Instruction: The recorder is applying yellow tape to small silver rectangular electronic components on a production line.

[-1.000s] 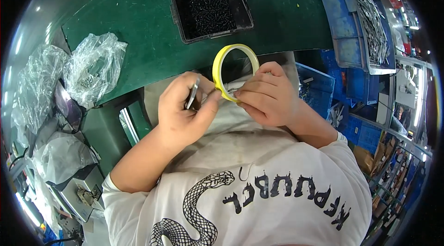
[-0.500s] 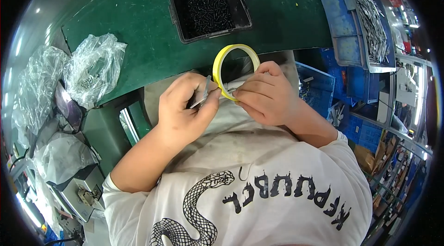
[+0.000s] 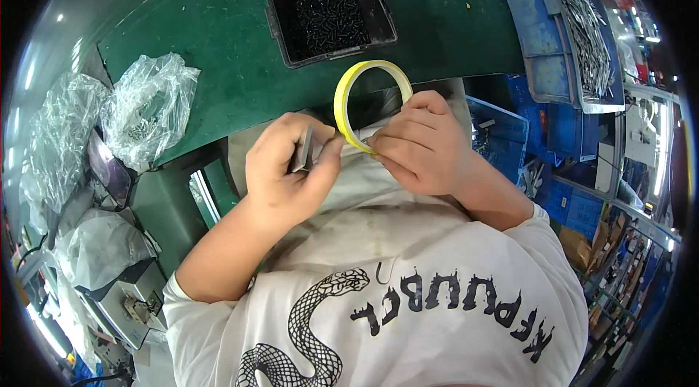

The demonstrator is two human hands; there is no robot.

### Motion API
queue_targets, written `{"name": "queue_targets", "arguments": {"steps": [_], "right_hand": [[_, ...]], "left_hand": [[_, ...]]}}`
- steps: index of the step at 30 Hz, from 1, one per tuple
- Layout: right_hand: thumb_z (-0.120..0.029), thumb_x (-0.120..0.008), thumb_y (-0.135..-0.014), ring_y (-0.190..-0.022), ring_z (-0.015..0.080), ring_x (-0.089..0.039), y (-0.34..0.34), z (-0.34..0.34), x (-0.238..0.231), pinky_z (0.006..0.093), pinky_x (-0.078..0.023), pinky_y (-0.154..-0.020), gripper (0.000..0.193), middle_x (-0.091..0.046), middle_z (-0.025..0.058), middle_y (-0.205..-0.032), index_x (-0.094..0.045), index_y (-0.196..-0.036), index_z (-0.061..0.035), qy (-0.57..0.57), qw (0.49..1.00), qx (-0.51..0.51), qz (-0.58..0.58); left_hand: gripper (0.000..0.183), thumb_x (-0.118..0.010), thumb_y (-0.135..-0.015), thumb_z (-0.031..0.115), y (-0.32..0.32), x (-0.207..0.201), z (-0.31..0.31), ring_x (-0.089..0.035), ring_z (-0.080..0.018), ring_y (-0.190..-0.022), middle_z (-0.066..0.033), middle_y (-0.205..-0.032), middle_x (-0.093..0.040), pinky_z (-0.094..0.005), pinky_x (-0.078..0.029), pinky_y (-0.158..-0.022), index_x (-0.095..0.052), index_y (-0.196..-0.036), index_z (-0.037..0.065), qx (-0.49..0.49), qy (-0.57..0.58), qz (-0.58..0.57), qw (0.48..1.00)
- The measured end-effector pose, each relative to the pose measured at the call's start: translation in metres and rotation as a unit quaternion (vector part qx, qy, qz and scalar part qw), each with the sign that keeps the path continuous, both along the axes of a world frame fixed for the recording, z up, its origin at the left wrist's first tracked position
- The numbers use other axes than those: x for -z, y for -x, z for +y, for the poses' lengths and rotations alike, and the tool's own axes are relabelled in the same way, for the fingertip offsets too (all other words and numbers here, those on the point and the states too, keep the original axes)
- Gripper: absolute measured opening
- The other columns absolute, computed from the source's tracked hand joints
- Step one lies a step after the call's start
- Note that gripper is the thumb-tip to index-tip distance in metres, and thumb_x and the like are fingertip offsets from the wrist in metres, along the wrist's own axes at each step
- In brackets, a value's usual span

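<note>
A roll of yellow tape (image 3: 340, 104) stands on edge in front of my body, above my lap. My right hand (image 3: 428, 145) is closed on its lower right side, with the fingers pressed together at the rim. My left hand (image 3: 280, 172) is curled around a thin, flat grey metal piece (image 3: 303, 149) that shows between thumb and fingers. The tips of that thumb and index finger come together close beside the roll's left edge. Whether they pinch the tape's loose end is too small to tell.
Beyond the hands, a black bin (image 3: 331, 19) of small black parts rests on the green table (image 3: 226, 37). Clear plastic bags (image 3: 149, 107) lie at the left. A blue crate (image 3: 539, 45) with thin metal strips (image 3: 579, 30) stands at the right, above further blue bins (image 3: 499, 132).
The tape roll has shifted slightly up and away from me. My left hand has turned a little, so the metal piece shows a broader face and sits further left.
</note>
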State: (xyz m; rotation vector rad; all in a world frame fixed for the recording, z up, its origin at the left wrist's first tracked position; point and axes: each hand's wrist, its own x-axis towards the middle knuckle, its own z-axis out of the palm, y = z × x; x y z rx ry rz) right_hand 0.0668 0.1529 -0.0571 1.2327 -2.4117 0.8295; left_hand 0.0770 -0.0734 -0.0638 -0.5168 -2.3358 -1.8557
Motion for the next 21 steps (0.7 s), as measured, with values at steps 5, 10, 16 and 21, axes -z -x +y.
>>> {"name": "queue_targets", "arguments": {"steps": [5, 10, 16, 21], "right_hand": [[-0.008, -0.077, -0.07, -0.075, 0.0178, -0.062, 0.0004, -0.0015, 0.0007, 0.0376, -0.043, -0.082, 0.028, -0.068, 0.0008, -0.091, -0.064, -0.095, -0.009, -0.014, 1.0, -0.005, 0.005], [-0.007, -0.076, -0.071, -0.075, 0.0175, -0.062, 0.0018, -0.0008, -0.001, 0.0373, -0.043, -0.08, 0.03, -0.067, 0.0002, -0.09, -0.064, -0.098, -0.0086, -0.014, 1.0, -0.013, 0.01], [-0.006, -0.076, -0.07, -0.076, 0.0189, -0.062, 0.0011, -0.0001, 0.0034, 0.0385, -0.044, -0.079, 0.033, -0.067, 0.002, -0.092, -0.064, -0.1, -0.0072, -0.001, 1.0, -0.025, 0.009], [-0.005, -0.075, -0.069, -0.076, 0.0216, -0.061, -0.0041, -0.0039, 0.0087, 0.0398, -0.044, -0.079, 0.035, -0.066, 0.0043, -0.092, -0.064, -0.102, -0.0062, 0.016, 0.999, -0.026, -0.021]], "left_hand": [[0.013, -0.07, -0.079, -0.005, 0.0021, -0.0001, 0.0014, -0.049, -0.0075, -0.061, -0.0025, -0.077, -0.059, -0.0221, -0.039, -0.056, -0.061, -0.087, 0.001, -0.004, 0.025, 0.005, 1.0], [0.021, -0.073, -0.075, -0.006, 0.0025, 0.0016, -0.0004, -0.058, -0.016, -0.065, -0.007, -0.078, -0.063, -0.0265, -0.046, -0.058, -0.063, -0.092, 0.002, 0.004, 0.038, 0.01, 0.999], [0.018, -0.073, -0.075, -0.007, 0.0022, 0.0021, 0.0021, -0.059, -0.0165, -0.066, -0.0075, -0.08, -0.064, -0.0267, -0.046, -0.058, -0.065, -0.089, 0.001, -0.004, 0.014, 0.017, 1.0], [0.017, -0.072, -0.076, -0.008, 0.0011, 0.0021, 0.0005, -0.059, -0.0152, -0.065, -0.0074, -0.08, -0.065, -0.0265, -0.046, -0.057, -0.065, -0.088, 0.001, 0.003, 0.013, -0.011, 1.0]]}}
